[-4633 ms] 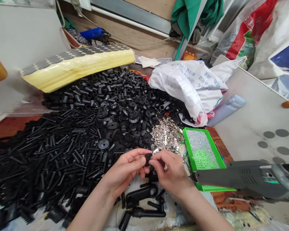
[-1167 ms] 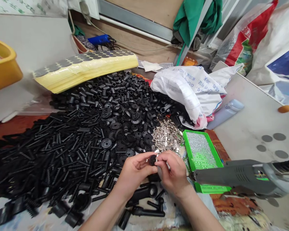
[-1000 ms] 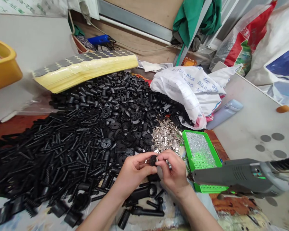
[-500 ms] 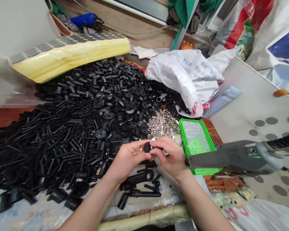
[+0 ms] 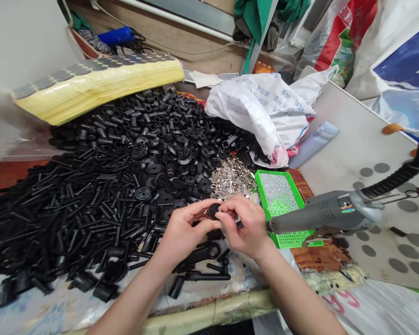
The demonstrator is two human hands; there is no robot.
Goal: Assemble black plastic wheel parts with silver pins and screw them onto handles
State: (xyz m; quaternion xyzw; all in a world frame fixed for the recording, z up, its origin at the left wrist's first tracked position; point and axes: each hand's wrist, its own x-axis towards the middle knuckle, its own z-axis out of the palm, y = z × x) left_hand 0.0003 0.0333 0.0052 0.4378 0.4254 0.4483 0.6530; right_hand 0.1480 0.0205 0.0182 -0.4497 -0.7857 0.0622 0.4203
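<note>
1. Black plastic disc (image 5: 214, 211), small and round, is held up between the two hands, clear of the parts below it.
2. The left grip (image 5: 185, 229) is closed on it, with thumb and fingers pinching its rim. That pinch seems meant to steady the disc while leaving its face free.
3. The right grip (image 5: 246, 228) is closed too, its fingers bunched against the disc's right side. A small silver piece (image 5: 239, 224) shows just below them, but the fingers hide whether they hold it.
4. A heap of silver clips (image 5: 228, 177) lies just beyond the hands, probably placed there to stay within easy reach. It touches a heap of black wheels (image 5: 153, 168).
5. Black ribbed rods (image 5: 73, 209) spread to the left, and black tubes (image 5: 132, 116) lie behind. Keeping each kind in its own heap seems to make picking quicker.
6. A green tray (image 5: 261, 195) of silver granules sits right of the clips.
7. A grey glue gun (image 5: 324, 211) is poised over the tray's near corner on its coiled cable (image 5: 387, 179), nozzle pointing at the right grip. It looks kept close to the work but off the parts.
</note>
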